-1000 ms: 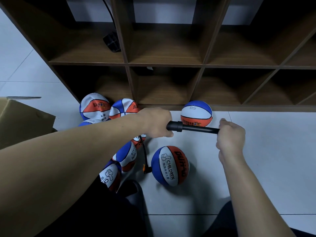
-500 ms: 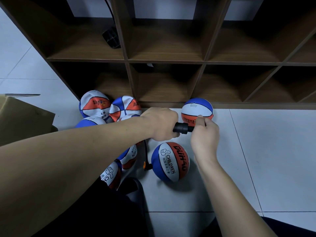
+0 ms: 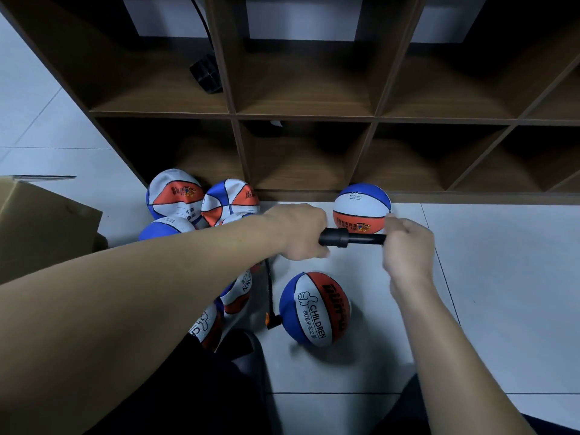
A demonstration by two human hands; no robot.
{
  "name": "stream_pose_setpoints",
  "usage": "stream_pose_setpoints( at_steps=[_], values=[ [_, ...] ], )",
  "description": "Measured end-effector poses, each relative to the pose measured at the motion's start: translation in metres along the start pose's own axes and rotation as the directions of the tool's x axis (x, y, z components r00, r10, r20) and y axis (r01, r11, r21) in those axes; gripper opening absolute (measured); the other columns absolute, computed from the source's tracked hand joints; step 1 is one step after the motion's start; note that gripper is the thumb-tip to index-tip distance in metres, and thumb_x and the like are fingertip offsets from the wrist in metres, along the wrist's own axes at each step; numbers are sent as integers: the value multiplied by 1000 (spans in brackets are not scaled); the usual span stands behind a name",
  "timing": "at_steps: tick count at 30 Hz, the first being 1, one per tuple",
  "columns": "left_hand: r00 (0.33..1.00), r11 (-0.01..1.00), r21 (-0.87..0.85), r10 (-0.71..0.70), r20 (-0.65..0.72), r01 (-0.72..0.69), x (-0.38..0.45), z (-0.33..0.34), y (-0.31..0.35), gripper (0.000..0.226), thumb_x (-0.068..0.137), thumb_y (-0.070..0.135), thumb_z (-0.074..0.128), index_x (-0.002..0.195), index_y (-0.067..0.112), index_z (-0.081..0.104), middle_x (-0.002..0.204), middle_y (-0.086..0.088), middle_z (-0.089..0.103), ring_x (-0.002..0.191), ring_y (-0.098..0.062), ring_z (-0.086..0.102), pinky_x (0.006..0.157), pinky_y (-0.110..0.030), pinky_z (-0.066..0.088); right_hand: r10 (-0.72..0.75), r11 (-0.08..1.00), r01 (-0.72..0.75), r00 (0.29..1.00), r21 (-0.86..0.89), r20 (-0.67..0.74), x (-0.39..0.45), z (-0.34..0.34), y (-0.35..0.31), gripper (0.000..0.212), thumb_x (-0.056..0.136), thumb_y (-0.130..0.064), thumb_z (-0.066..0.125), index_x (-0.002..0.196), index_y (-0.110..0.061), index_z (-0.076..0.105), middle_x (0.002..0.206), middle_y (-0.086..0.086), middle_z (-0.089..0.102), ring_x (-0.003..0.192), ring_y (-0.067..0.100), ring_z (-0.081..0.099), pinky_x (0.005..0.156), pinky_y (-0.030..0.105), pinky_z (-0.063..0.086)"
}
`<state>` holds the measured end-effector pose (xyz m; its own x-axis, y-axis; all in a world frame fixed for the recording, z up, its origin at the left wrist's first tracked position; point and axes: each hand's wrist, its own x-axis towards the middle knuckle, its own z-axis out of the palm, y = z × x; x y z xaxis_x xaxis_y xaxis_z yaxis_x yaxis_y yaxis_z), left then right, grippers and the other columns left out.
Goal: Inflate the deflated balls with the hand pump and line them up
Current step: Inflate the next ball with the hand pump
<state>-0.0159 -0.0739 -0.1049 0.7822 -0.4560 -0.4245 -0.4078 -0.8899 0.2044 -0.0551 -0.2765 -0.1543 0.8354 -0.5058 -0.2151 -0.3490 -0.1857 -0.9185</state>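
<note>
Both hands were on the black hand pump [image 3: 351,238], held level above the floor: the left hand [image 3: 298,232] gripped the barrel, the right hand [image 3: 408,246] was curled round the handle end. A thin hose [image 3: 269,290] dropped from the pump to the red, white and blue "CHILDREN" basketball [image 3: 315,309] on the white tiled floor [image 3: 502,277]. One round basketball [image 3: 362,208] sat against the wooden cubby shelf [image 3: 314,114]; limp balls [image 3: 175,193] lay piled left.

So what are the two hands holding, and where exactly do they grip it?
Both hold the black hand pump. The left hand grips its barrel; the right hand grips the handle end of the plunger rod.
</note>
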Motion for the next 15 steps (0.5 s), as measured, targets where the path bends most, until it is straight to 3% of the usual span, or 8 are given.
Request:
stream_pose_setpoints(
  at_steps=[4,7,11,15],
  values=[
    [998,999,37,-35,-50,37,0,-2,-15,35,99,52,67,78,28,54,75,6,61,68,-16,59,65,-36,54,132,988,-122,986,99,-97,11,-19,-4,41,92,-32,61,64,-18,35,71,9,26,70,30,22,62,46,19],
    [994,996,83,-31,-107,40,0,0,-8,35,100,51,65,76,29,51,76,6,60,68,-15,58,63,-35,51,81,993,-69,988,99,-130,6,-11,-5,48,99,-21,58,62,-17,27,51,-11,24,64,25,22,63,40,21],
    [993,996,81,-34,-110,43,-1,0,-7,32,100,51,63,78,29,56,75,6,62,68,-17,61,65,-37,56,-2,1000,5,991,25,-134,-10,6,-4,49,105,-24,53,61,-19,33,43,-11,32,57,20,30,59,35,25],
    [993,996,85,-15,-120,25,-2,2,0,33,100,50,62,76,28,54,74,6,62,65,-16,59,59,-33,46,-51,998,53,991,17,-121,-18,22,-1,46,106,-31,50,62,-17,43,50,-10,42,59,21,39,60,36,33]
  ],
)
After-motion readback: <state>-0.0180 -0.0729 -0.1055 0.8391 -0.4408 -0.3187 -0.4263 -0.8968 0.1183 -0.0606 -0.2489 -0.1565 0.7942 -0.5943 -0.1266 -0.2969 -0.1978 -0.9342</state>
